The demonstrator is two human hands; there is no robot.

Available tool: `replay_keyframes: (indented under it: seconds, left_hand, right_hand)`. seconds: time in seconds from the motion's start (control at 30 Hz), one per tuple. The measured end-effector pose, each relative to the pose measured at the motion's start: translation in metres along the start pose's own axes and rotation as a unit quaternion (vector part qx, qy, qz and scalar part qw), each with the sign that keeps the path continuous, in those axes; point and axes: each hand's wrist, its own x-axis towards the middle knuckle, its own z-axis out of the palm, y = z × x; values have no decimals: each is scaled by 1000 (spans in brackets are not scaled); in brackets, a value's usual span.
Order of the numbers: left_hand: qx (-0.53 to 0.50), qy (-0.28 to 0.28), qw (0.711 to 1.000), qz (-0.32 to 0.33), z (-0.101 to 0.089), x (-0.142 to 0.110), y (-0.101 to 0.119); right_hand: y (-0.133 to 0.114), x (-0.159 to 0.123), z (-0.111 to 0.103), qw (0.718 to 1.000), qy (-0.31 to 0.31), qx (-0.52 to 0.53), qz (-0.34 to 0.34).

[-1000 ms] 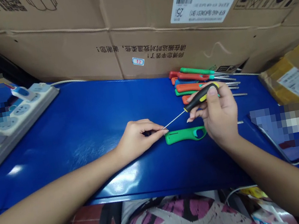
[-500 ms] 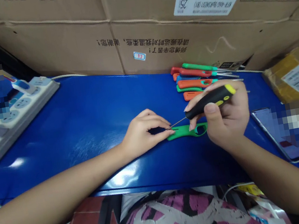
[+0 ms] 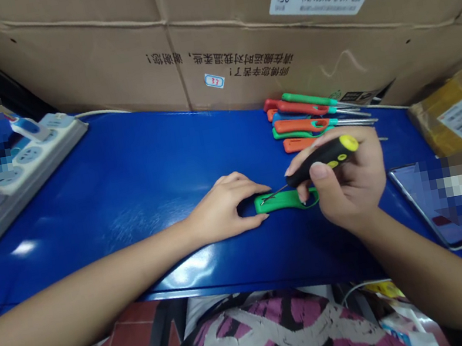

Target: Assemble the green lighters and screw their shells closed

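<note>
A green lighter handle (image 3: pixel 283 200) lies flat on the blue table, with a slot near its left end and a trigger loop at its right. My left hand (image 3: pixel 230 206) straddles that left end, thumb along the near edge and a fingertip along the far edge. In my right hand (image 3: pixel 351 181) is a black and yellow screwdriver (image 3: pixel 316 162), held slanted. Its thin shaft reaches down to the slot, where something small and shiny shows, too small to name. The lighter's right end is partly hidden by my right fingers.
Several long-nozzled lighters (image 3: pixel 300 124) in red, orange, green and blue lie behind my right hand. A large cardboard box (image 3: pixel 104 64) walls off the back. A power strip (image 3: pixel 19 174) lies at left; a phone (image 3: pixel 429 209) and a taped package (image 3: pixel 436 119) are at right.
My left thumb and finger have spread from a pinch at the screwdriver tip to either side of the green lighter. The screwdriver tip now sits over the slot.
</note>
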Motion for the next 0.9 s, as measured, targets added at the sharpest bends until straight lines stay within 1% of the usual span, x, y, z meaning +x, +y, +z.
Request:
replay_keyframes:
  seconds: [0.17,0.3,0.73,0.9]
  left_hand:
    - [1,-1,1000,2,1,0,0]
    - [0,0,1000,3,1,0,0]
    - [6,-6,1000,2,1,1,-1]
    - [2,-6,1000,2,1,1,-2]
  right_hand:
    - [3,-3,-2,999,-5,-33,-21]
    - [2,-3,-1,999,-11,-48,-20]
    - [4,-4,1,999,-27,-33,-26]
    - [4,-5,3,999,-23,-36,-4]
